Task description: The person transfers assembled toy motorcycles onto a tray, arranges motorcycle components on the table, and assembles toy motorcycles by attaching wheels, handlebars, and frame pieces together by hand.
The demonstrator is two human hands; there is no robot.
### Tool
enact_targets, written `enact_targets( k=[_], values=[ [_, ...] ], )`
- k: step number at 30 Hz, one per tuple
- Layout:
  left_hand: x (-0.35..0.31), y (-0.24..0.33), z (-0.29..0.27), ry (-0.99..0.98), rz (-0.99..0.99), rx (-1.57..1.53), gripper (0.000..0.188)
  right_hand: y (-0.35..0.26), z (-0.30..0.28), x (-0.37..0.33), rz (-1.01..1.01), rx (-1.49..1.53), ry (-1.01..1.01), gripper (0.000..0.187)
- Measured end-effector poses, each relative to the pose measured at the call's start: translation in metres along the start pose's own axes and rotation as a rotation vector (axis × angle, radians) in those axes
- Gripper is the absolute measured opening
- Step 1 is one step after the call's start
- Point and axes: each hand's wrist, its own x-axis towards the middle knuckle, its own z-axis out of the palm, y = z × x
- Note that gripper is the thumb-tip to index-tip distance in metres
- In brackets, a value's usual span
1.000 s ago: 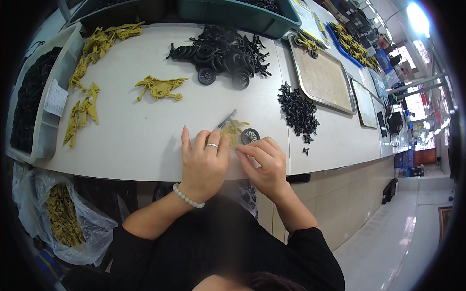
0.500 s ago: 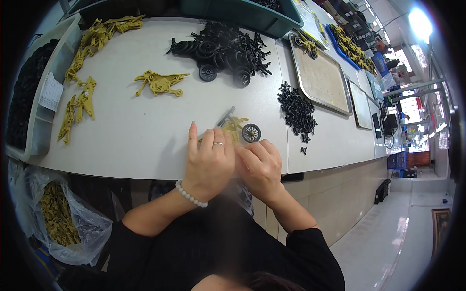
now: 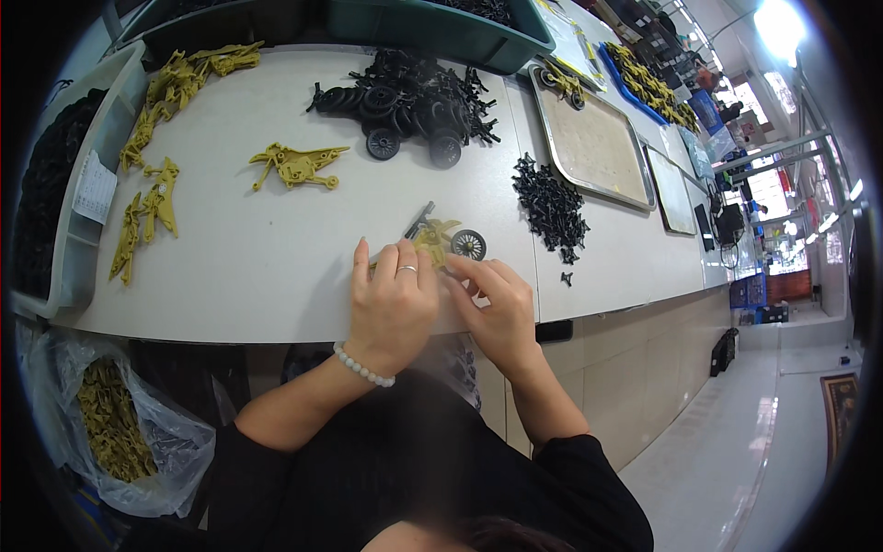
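A yellow plastic toy motorcycle body [image 3: 428, 250] lies at the table's front, with a black spoked wheel [image 3: 468, 245] at its right end and a black fork-like part [image 3: 420, 221] beside its far side. My left hand [image 3: 394, 299] is closed over the body's near side and hides much of it. From the right, my right hand [image 3: 501, 304] reaches the same body, thumb and forefinger tips close together at its near right edge. Anything small between those tips is hidden. Another yellow body [image 3: 299, 166] rests farther left.
Black wheels and fork parts [image 3: 414, 97] form a pile at the back. Small black parts [image 3: 549, 207] are heaped right, beside a metal tray [image 3: 598, 138]. Yellow pieces [image 3: 161, 198] lie left near a grey bin [image 3: 78, 230]. A green bin [image 3: 441, 37] borders the back.
My right hand's thumb and forefinger have spread into a wider loop, still at the body. The view has shifted slightly; my left hand keeps its place.
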Motion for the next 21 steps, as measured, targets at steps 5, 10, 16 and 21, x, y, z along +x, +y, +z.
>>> enact_targets(
  k=[5, 10, 16, 21],
  values=[
    [0.003, 0.001, -0.003, 0.003, 0.002, 0.004, 0.027, 0.003, 0.002, 0.001, -0.246, -0.173, 0.047, 0.019],
    [0.007, 0.001, -0.003, -0.003, 0.041, 0.021, 0.026, -0.004, -0.003, 0.012, -0.258, -0.240, -0.042, 0.016],
    [0.002, -0.012, -0.009, -0.003, 0.001, -0.055, 0.026, -0.018, -0.032, 0.035, -0.269, -0.209, -0.324, 0.021],
    [-0.002, -0.012, -0.014, -0.124, 0.005, -0.084, 0.035, -0.039, -0.013, 0.109, -0.520, 0.046, -0.197, 0.028]
  ],
)
